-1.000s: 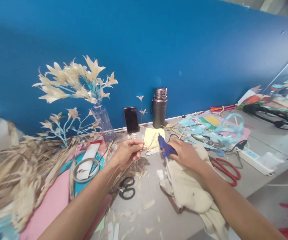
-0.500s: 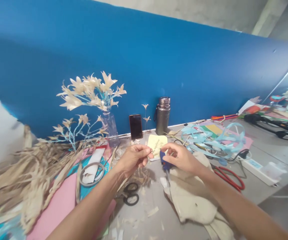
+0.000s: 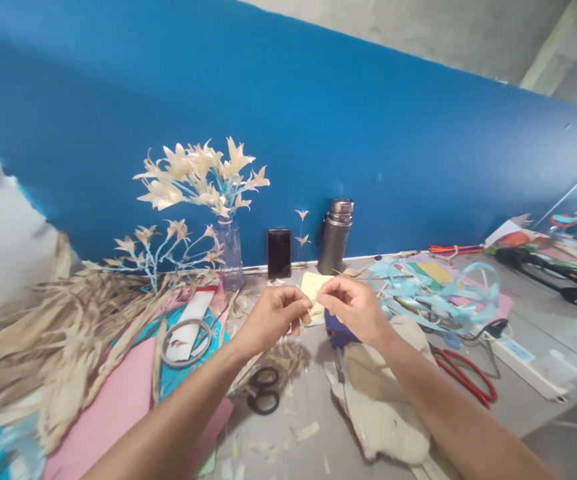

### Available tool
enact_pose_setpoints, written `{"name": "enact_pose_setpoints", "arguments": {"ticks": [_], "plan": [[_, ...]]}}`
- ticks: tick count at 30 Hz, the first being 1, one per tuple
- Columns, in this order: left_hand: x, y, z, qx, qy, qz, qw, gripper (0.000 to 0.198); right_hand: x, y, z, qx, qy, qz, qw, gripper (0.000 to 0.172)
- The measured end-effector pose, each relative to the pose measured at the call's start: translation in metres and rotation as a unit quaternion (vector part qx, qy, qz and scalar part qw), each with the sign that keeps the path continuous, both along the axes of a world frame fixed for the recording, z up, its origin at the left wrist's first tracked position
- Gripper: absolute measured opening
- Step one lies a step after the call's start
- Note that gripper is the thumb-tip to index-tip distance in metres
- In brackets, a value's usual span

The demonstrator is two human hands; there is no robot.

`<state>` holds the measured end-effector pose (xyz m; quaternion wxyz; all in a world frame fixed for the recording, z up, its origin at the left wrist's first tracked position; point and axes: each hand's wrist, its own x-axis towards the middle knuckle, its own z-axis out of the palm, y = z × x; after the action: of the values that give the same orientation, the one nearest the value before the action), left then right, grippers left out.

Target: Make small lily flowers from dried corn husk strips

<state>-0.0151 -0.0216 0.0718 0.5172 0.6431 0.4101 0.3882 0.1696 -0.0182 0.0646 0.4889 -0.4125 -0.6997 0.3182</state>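
My left hand (image 3: 273,315) and my right hand (image 3: 353,308) meet above the table, both pinching a small pale dried-leaf piece (image 3: 314,301) between their fingertips. Just below my right hand a blue glue gun (image 3: 337,331) lies on a beige cloth (image 3: 388,400). A yellow paper pad (image 3: 313,283) sits behind the hands. Black scissors (image 3: 264,393) lie under my left wrist among leaf scraps.
A glass vase of cream leaf flowers (image 3: 208,183), a dark phone (image 3: 279,253) and a steel flask (image 3: 335,235) stand against the blue wall. Dried leaves (image 3: 53,340) pile at left. Light-blue ribbon (image 3: 433,293), red scissors (image 3: 468,377) and a power strip (image 3: 523,353) lie at right.
My right hand let go of the blue glue gun, which now lies on the cloth, and rose to join my left hand on the leaf piece. The view tilted up.
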Motion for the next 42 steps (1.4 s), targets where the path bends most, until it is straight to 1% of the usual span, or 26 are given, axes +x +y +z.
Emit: {"name": "enact_pose_setpoints", "arguments": {"ticks": [3,6,8,10,13,15,18,21,26,31,36,42], "plan": [[0.002,-0.001,0.0,0.04,0.038,0.015,0.998,0.023,0.002,0.003,-0.005,-0.034,0.048,-0.027,0.998,0.011],[0.003,-0.002,-0.001,0.063,0.056,0.034,0.996,0.024,0.008,0.006,-0.011,-0.032,0.09,-0.05,0.994,0.019],[0.002,-0.001,-0.002,0.075,0.064,0.046,0.994,0.025,0.013,0.007,-0.017,-0.031,0.109,-0.029,0.993,0.023],[0.002,0.0,-0.004,0.085,0.072,0.053,0.992,0.025,0.014,0.005,-0.023,-0.044,0.119,0.01,0.992,0.023],[0.002,0.002,-0.007,0.093,0.08,0.049,0.991,0.026,0.012,0.002,-0.029,-0.073,0.095,0.047,0.992,0.027],[0.003,0.002,-0.008,0.091,0.076,0.043,0.992,0.026,0.008,0.0,-0.03,-0.084,0.062,0.048,0.993,0.025],[0.005,0.001,-0.01,0.083,0.068,0.034,0.994,0.025,0.005,-0.002,-0.029,-0.077,0.037,0.03,0.996,0.018],[0.006,0.001,-0.011,0.083,0.069,0.032,0.994,0.024,0.006,-0.002,-0.027,-0.05,0.048,0.004,0.998,0.014],[0.005,0.0,-0.012,0.105,0.107,0.028,0.988,0.024,0.009,-0.003,-0.027,-0.022,0.034,-0.005,0.999,0.014],[0.006,-0.001,-0.013,0.152,0.153,0.016,0.976,0.025,0.009,-0.003,-0.025,-0.027,0.041,-0.014,0.999,0.013],[0.007,-0.001,-0.014,0.158,0.162,0.014,0.974,0.024,0.008,-0.002,-0.024,-0.053,0.069,-0.026,0.996,0.009],[0.007,-0.002,-0.014,0.164,0.178,0.013,0.97,0.025,0.007,-0.002,-0.025,-0.037,0.07,-0.035,0.996,0.005]]}}
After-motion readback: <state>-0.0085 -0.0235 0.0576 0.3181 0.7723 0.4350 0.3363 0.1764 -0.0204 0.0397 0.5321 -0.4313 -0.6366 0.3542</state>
